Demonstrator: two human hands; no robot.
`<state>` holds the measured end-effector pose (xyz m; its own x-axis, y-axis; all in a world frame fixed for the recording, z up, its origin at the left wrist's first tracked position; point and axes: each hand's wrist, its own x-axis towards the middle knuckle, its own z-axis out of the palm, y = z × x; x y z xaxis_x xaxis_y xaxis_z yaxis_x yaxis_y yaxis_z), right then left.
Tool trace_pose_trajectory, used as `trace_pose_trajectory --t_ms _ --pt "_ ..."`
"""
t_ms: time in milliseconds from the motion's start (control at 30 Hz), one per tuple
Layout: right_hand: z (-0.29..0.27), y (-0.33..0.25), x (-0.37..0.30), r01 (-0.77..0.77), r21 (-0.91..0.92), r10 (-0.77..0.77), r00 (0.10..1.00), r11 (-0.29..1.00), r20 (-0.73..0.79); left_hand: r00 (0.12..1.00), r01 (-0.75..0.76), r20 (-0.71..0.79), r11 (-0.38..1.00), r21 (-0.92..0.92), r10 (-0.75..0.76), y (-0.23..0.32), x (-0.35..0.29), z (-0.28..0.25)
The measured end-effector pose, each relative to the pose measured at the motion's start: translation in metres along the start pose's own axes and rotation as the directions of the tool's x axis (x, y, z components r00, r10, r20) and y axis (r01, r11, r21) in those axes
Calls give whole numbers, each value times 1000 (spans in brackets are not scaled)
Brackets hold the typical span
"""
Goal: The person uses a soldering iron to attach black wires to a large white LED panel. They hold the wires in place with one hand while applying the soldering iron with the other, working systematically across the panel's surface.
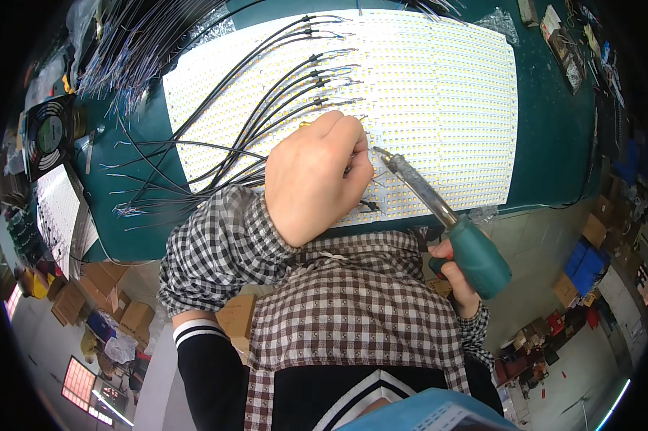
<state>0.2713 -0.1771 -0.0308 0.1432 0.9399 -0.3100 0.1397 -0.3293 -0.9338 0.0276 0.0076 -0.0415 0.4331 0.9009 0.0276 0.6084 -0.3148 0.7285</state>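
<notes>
My left hand (316, 176) is closed in a pinch over the LED board (446, 79), its back towards me. Its fingertips are mostly hidden, so I cannot make out what they hold. Black cables (220, 140) with thin bared wire ends run across the board and pass under this hand. In my right hand (462, 284) is a soldering iron (478, 255) with a green handle, gripped from below. The iron's tip points up and left, close beside my left fingertips at the board's middle. Several cable ends (316, 57) lie in a row along the board above my left hand.
A green table (546, 151) carries the board. Bundled thin wires (133, 54) lie at the far left, near a black fan (49, 133) and a stack of white boards (64, 208). A tray-like holder (564, 54) stands far right. Cardboard boxes (133, 320) sit beyond the table.
</notes>
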Motion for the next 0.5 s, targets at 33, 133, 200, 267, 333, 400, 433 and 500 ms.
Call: trace_pose_trajectory --t_ms 33,133,200,267,333,400,433,500 --pt "-2 0 -1 -3 -16 3 1000 1000 7 1000 1 -2 1000 0 -1 0 0 0" --pt "-6 1 -3 -8 -43 8 1000 999 14 1000 4 1 1000 -1 -4 0 0 0" --pt "-7 3 -4 -10 -43 11 1000 999 18 1000 6 4 1000 2 -6 0 0 0" --pt "-6 4 -4 -15 -12 15 1000 1000 6 1000 4 3 1000 1 -4 0 1 -1" --pt "-2 2 -5 -24 51 25 999 998 -25 1000 -7 -2 1000 -3 7 0 1 -1" --pt "2 -2 -3 -36 123 42 998 992 -47 1000 11 7 1000 -11 -11 1 -1 0" --pt "3 -3 -2 -43 160 53 997 986 -55 1000 20 11 1000 -14 -20 1 -2 -1" --pt "-2 0 -4 -7 111 12 999 994 -39 998 -43 -36 997 61 45 10 -8 -11"
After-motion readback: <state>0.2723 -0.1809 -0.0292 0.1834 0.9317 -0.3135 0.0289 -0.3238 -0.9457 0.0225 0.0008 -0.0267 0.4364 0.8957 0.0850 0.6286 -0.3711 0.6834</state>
